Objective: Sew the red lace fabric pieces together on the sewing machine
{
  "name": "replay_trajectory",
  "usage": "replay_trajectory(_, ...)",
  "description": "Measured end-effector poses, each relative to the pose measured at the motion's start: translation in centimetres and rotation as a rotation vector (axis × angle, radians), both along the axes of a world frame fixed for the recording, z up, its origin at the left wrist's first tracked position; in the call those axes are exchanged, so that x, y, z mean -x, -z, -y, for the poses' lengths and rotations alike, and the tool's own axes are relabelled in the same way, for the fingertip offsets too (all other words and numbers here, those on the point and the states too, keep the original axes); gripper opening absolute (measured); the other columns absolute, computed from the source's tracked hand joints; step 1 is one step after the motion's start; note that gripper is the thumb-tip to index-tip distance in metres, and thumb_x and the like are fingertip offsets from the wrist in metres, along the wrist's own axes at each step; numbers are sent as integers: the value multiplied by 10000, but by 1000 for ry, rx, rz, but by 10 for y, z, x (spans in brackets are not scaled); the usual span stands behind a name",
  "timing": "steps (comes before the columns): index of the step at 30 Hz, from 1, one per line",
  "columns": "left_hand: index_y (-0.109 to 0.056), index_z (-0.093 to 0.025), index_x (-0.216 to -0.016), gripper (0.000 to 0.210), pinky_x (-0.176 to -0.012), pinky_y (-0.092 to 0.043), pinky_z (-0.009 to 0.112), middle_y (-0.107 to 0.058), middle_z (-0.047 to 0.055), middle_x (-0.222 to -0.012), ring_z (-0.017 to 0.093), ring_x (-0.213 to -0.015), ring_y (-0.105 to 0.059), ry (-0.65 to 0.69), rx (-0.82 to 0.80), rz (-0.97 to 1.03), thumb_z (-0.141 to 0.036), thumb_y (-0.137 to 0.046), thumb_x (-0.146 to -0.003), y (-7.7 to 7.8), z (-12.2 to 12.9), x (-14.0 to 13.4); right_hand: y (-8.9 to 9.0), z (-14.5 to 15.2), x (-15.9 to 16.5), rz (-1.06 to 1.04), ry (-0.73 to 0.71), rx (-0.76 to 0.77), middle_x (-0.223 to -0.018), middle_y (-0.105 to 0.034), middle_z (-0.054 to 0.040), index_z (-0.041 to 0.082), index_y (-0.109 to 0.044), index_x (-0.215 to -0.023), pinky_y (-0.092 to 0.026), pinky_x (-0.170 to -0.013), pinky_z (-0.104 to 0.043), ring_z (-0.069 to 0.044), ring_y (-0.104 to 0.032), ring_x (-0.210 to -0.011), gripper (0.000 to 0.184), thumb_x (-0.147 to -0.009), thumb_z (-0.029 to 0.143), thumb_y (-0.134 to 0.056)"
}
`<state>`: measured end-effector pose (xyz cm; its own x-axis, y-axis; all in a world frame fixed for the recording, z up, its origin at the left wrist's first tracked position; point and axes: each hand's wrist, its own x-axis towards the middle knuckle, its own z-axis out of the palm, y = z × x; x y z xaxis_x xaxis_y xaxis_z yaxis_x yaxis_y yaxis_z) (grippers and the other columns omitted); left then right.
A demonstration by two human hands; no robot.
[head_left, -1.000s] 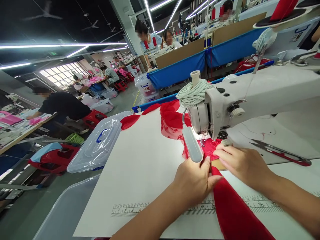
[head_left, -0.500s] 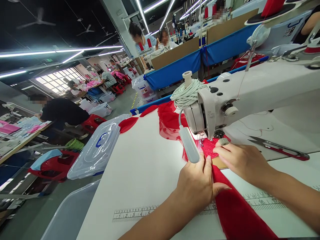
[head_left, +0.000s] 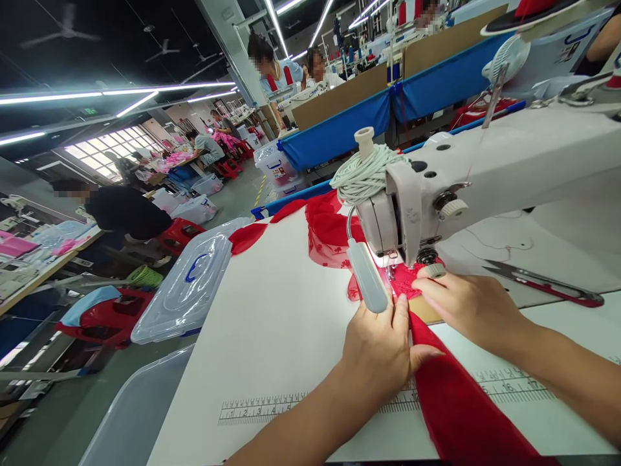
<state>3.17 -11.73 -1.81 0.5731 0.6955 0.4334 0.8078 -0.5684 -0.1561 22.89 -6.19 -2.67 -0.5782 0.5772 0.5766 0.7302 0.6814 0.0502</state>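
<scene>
A long piece of red fabric runs from the table's front edge up to the presser foot of a white sewing machine. Left of the foot, my left hand lies on the fabric with its fingers stretched forward and its thumb out to the side. My right hand pinches the lacy red part right of the foot; its fingertips are partly behind a knob. A small grey lamp on a bent neck covers some of my left fingertips. More red fabric with a sheer patterned edge lies behind the needle.
Thread snips lie right of my right hand. Pale green cord is wound on top of the machine head. A ruler scale crosses the white table. Clear plastic lids sit at left. Several people work at other tables beyond.
The view has shifted slightly. Both hands keep nearly the same places on the red fabric, and the sheer edge left of the lamp lies a little differently.
</scene>
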Motion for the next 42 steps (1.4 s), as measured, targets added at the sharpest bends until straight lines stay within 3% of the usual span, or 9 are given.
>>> replay_trajectory(7,-609,-33,-1306,784,-784,-546,380,-673,225,-1212,316,-1048,-659,-54,48,-56,-687,-317,-988,3,-2,0,-2,-2,0,-5,1,-13,-576,-530,0,187,-592,-733,-199,-427,-294,-131,-425,-436,258,-822,24,-413)
replay_trajectory(11,-621,-27,-1280,835,-758,-542,395,-674,222,-1178,305,-996,-648,-39,18,6,-696,-209,-995,0,-3,-2,-2,0,1,-71,-120,-18,-846,-719,-71,171,-676,-866,-358,-560,-310,-185,-579,-679,302,-861,7,-423)
replay_trajectory(14,-618,-35,-1279,845,-783,-532,389,-682,198,-1099,279,-946,-641,9,9,68,-676,-141,-1005,-3,-3,-5,-1,1,2,-106,-263,39,-1016,-753,-75,153,-697,-978,-424,-709,-330,-193,-629,-811,309,-894,24,-430)
replay_trajectory(24,-661,-81,-1195,842,-811,-506,381,-688,154,-1026,258,-878,-638,-5,14,116,-654,-72,-1010,-5,-3,-8,1,1,1,-131,-280,69,-1014,-771,-60,155,-699,-1002,-411,-731,-324,-183,-679,-874,313,-885,8,-450)
replay_trajectory(30,-598,-62,-1305,887,-844,-514,395,-687,188,-1142,283,-991,-653,-42,14,110,-673,-35,-992,-1,-4,-6,2,0,5,-129,-249,75,-1014,-773,-48,164,-697,-949,-390,-701,-334,-180,-673,-817,276,-910,30,-458)
replay_trajectory(36,-602,-57,-1304,843,-962,-483,465,-654,215,-1261,328,-1102,-641,-89,32,16,-737,-231,-972,0,5,-7,2,-1,3,-111,-257,72,-1045,-770,-61,148,-697,-982,-413,-709,-336,-189,-681,-838,282,-909,34,-450)
replay_trajectory(42,-588,-38,-1301,708,-1032,-446,498,-650,220,-1260,329,-1120,-630,-98,56,-52,-645,-393,-993,-9,10,-11,4,-1,3,-105,-240,95,-1044,-765,-72,153,-693,-1005,-406,-689,-340,-193,-677,-822,309,-895,19,-438)
